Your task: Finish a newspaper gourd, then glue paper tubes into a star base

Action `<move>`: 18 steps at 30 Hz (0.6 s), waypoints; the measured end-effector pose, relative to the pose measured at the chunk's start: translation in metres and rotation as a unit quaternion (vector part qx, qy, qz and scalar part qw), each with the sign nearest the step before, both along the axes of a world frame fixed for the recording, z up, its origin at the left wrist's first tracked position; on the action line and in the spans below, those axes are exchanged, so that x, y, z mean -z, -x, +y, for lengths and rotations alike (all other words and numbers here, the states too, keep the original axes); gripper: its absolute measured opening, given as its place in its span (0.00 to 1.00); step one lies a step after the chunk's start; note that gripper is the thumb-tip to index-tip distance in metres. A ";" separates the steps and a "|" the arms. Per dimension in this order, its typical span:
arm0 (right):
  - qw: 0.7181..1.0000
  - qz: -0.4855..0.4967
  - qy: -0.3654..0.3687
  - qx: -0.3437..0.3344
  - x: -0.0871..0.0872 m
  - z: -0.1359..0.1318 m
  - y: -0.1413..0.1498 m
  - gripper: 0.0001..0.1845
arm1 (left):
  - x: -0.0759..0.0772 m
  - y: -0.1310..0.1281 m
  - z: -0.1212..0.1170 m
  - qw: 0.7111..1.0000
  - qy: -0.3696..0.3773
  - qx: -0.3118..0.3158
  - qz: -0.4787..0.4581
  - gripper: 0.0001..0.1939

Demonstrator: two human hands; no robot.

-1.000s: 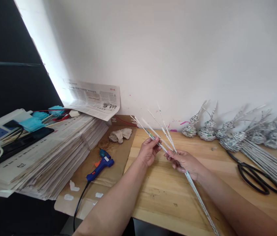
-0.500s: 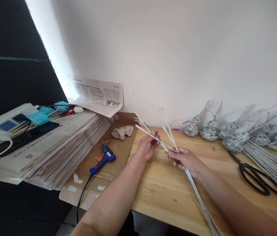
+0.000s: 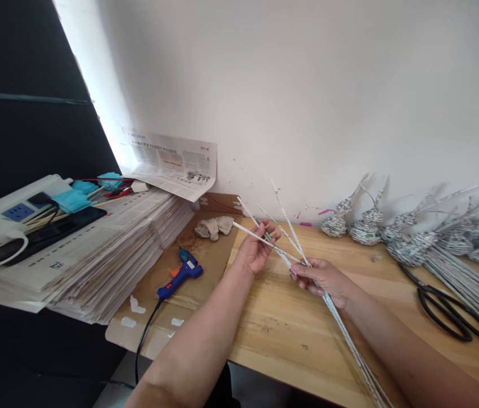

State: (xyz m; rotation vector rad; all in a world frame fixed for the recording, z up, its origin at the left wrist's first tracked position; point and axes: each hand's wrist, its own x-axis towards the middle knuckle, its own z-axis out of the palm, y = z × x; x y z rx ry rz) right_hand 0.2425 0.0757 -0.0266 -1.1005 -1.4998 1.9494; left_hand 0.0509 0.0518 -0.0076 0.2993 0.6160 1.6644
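The right hand (image 3: 322,280) grips thin newspaper sticks (image 3: 343,327) where they cross, over the wooden surface (image 3: 265,334). The left hand (image 3: 256,249) pinches 1 stick (image 3: 246,208) near its top. The sticks look light and stiff — but they may crush easily, so hold them softly at the crossing.

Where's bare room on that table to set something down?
Bare wood: between the right hand and the black scissors; also between the left forearm and the held paper sticks, toward the front edge. Crowded: back right, with woven pieces and more sticks; left, with stacked newspapers.
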 end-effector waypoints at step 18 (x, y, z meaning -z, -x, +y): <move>0.999 0.028 0.020 -0.020 0.000 0.001 -0.002 0.21 | -0.006 0.015 0.001 0.998 -0.001 -0.019 -0.062 0.13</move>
